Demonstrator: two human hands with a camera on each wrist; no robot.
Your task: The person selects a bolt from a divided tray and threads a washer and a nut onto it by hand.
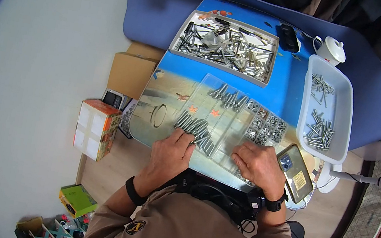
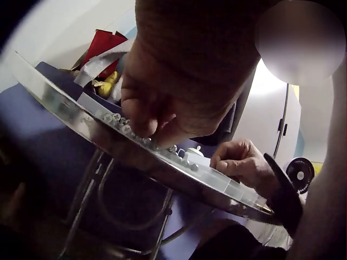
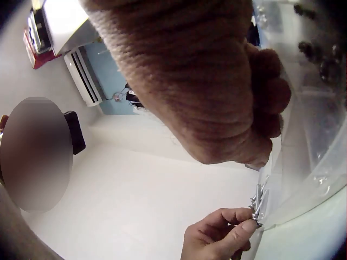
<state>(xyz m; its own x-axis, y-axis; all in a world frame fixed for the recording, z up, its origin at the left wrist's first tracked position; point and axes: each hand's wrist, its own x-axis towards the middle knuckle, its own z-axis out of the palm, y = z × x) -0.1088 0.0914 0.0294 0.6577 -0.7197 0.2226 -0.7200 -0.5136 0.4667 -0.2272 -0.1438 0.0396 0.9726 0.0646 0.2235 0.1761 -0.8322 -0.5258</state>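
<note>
A clear divided organizer [image 1: 233, 134] lies at the near edge of the table. Long bolts [image 1: 190, 125] fill its near left part, with shorter bolts [image 1: 228, 96] beyond them. My left hand [image 1: 170, 157] is at the near bolts; in the right wrist view the left thumb and finger [image 3: 219, 237] pinch a bolt [image 3: 258, 196]. My right hand [image 1: 260, 169], fingers curled, is over the near right compartments, beside ones with nuts and washers [image 1: 269, 126]. In the left wrist view the right hand [image 2: 242, 165] has thumb and forefinger close together; whether they hold anything is hidden.
A shallow box [image 1: 267, 76] of mixed hardware stands at the back. On the right are a white tub [image 1: 320, 150] with two groups of bolts, a lidded cup [image 1: 332, 50], and a phone [image 1: 296, 181]. A black object [image 1: 288, 38] lies at the back.
</note>
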